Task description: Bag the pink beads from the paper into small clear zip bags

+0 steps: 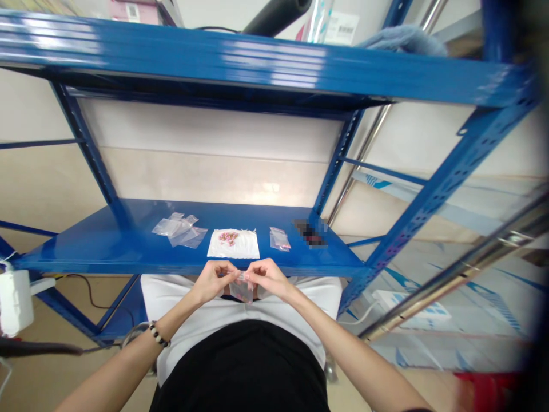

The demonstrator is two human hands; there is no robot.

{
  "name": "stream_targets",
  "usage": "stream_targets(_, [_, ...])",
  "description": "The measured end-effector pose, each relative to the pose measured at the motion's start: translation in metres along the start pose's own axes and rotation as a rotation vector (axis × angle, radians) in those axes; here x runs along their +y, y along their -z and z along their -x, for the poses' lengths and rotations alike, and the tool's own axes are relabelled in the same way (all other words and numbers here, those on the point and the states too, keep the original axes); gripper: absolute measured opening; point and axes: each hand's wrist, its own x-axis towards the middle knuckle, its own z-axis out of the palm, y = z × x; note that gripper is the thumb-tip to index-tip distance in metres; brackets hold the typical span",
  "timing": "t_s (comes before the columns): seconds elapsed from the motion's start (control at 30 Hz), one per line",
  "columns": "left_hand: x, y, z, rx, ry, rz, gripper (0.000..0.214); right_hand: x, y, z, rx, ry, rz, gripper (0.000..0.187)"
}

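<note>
Both my hands meet just in front of the blue shelf's [128,252] front edge. My left hand [214,279] and my right hand [266,276] each pinch the top of one small clear plastic bag [242,290], which hangs between them. On the shelf behind lies a white sheet [240,247] with a little heap of small pink pieces [228,237] on it. A pile of empty clear bags [180,230] lies to its left, and a bag with pink contents [279,239] lies to its right.
A dark blurred object [309,233] sits at the shelf's right end by the upright. An upper blue shelf [257,63] spans overhead. A white device [15,300] is at the left edge. A metal rail [463,274] slants at the right.
</note>
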Motion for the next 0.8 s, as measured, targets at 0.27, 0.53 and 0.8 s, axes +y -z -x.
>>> stream_targets(0.27, [0.011,0.001,0.006,-0.049,0.053,-0.034,0.033,-0.009,0.008,0.007,-0.08,0.023,0.051,0.034])
stream_targets(0.53, [0.008,0.007,0.004,0.066,0.003,-0.062,0.032,-0.019,0.034,0.006,0.097,0.097,0.091,0.033])
stream_targets(0.8, [0.016,0.007,0.015,0.077,0.024,0.014,0.026,-0.028,0.113,-0.007,0.621,0.222,-0.382,0.024])
